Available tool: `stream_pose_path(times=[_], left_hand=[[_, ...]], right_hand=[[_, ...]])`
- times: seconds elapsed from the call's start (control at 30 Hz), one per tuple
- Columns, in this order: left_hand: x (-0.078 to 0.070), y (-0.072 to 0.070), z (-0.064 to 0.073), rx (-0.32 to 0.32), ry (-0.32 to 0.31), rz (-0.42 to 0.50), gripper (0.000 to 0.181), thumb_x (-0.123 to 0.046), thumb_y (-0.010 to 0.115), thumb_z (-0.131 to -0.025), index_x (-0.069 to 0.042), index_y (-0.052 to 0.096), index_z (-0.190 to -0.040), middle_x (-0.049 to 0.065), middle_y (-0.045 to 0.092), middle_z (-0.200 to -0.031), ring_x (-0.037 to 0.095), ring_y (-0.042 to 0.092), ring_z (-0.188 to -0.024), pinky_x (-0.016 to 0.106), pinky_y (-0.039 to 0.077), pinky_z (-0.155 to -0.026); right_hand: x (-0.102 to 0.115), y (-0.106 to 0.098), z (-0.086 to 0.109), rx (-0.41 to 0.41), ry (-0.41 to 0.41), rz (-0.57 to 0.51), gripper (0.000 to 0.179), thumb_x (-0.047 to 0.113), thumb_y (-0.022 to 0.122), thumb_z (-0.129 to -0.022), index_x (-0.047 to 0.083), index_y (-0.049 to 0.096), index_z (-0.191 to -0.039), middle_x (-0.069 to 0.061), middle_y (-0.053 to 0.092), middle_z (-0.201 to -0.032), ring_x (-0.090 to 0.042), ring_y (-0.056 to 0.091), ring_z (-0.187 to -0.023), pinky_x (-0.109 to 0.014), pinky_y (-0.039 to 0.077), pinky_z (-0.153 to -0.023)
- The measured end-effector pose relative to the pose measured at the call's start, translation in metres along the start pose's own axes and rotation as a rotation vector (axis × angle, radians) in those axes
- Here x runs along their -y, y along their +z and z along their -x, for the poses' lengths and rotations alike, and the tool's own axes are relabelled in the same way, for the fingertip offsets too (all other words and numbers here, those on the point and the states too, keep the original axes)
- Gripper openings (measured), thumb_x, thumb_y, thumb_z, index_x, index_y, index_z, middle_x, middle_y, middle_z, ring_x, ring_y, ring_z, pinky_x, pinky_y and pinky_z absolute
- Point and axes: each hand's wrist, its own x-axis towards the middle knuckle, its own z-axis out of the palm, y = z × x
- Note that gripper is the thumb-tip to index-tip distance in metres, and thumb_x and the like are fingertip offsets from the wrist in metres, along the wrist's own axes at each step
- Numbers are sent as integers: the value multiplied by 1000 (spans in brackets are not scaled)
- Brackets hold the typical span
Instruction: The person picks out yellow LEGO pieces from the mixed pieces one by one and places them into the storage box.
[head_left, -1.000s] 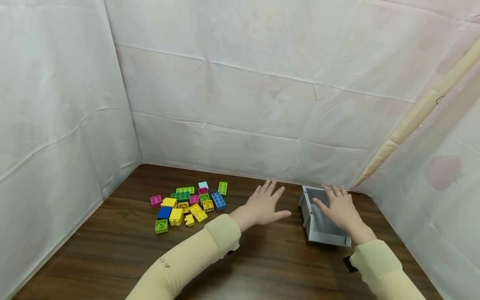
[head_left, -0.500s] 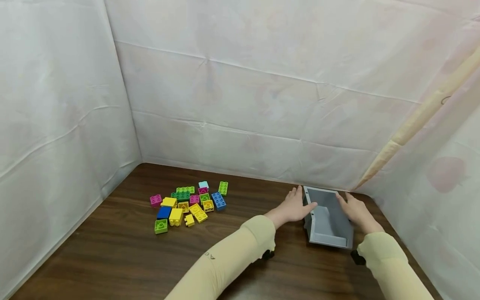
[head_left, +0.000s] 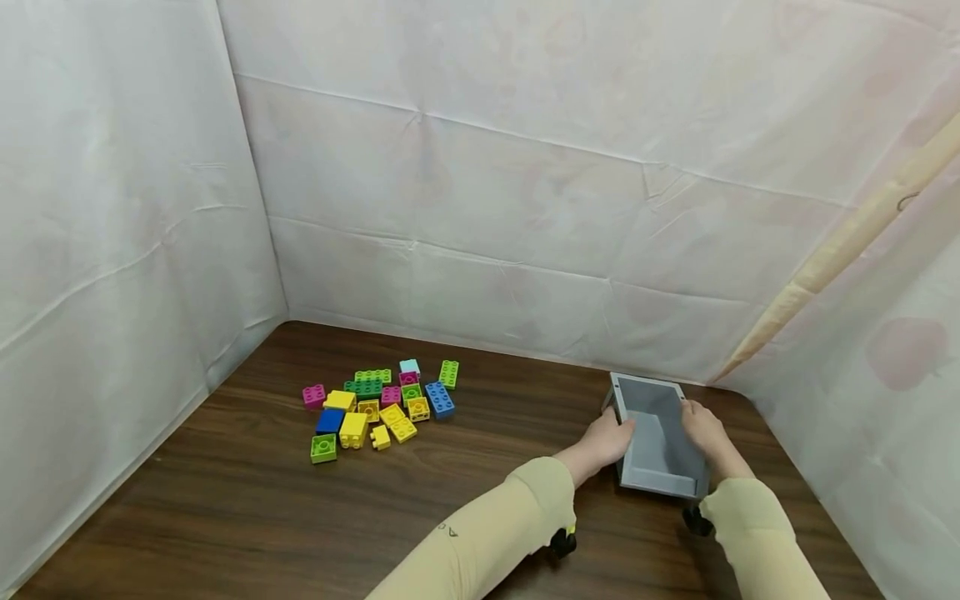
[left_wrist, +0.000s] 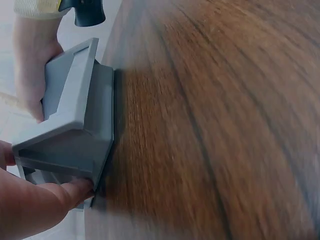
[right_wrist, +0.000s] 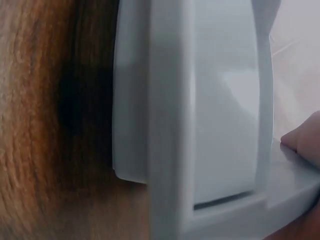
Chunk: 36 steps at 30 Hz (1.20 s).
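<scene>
At the right end of the table (head_left: pixel 510 408), near the back cloth (head_left: pixel 525 192), a grey bin (head_left: pixel 660 481) sits between a person's two hands, its low lip towards them. The left hand (head_left: pixel 606 439) pinches the left wall, thumb over the rim and fingers curled beneath it on the outside. The right hand (head_left: pixel 703 427) pinches the right rim the same way, though most of its fingers are hidden. Whether the base touches the table or hangs just above, I cannot tell.

The likeliest trouble is tilt: both hands grip the top edges only, so an uneven pull could tip the bin or drag a corner along the wood. The walls look smooth, and a light pinch might slip if one hand moves ahead of the other. The black wrist camera (head_left: pixel 697 522) on the right sits close by the near corner and could knock it. A pull to the left, kept too low, could shove the loose blocks (head_left: pixel 354 430), which lie well apart on that side, and scatter them
</scene>
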Motion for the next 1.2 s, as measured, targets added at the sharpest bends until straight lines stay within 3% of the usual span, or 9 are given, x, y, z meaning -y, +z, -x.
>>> stream_pose_path(times=[0.27, 0.53, 0.87, 1.03, 1.2], left_hand=[[0, 4, 0, -49, 11, 79, 53, -27, 41, -100, -2, 29, -146, 13, 38, -147, 26, 37, -135, 40, 34, -109], [2, 0, 0, -50, 6, -16, 56, -32, 38, -101, -2, 26, -147, 12, 37, -148, 25, 37, -135, 38, 33, -109], [2, -3, 3, -55, 53, -137, 56, -31, 34, -103, 4, 27, -145, 15, 34, -149, 25, 35, -136, 34, 32, -110], [4, -7, 8, -59, 40, -137, 55, -29, 36, -102, 5, 27, -144, 17, 35, -148, 27, 37, -134, 36, 33, -110], [8, -16, 11, -59, 65, -130, 56, -27, 36, -102, 9, 27, -143, 20, 33, -148, 29, 36, -135, 36, 30, -111]], right_hand=[[2, 0, -2, 18, -4, -55, 62, 25, 6, -102, -26, 24, -132, -45, 25, -136, -57, 24, -127, -61, 25, -105], [7, 2, -3, 55, 27, -151, 63, 27, 6, -102, -25, 18, -135, -44, 17, -140, -56, 16, -131, -60, 19, -109], [11, 4, 0, 39, 48, -169, 65, 29, 5, -102, -25, 17, -136, -44, 17, -140, -56, 16, -132, -60, 18, -109], [17, 10, 5, 27, 50, -177, 63, 26, 7, -102, -26, 21, -134, -44, 20, -139, -55, 19, -131, -59, 20, -109], [27, 17, 6, -10, 67, -203, 62, 26, 9, -102, -24, 24, -134, -43, 23, -139, -54, 21, -131, -58, 21, -109]])
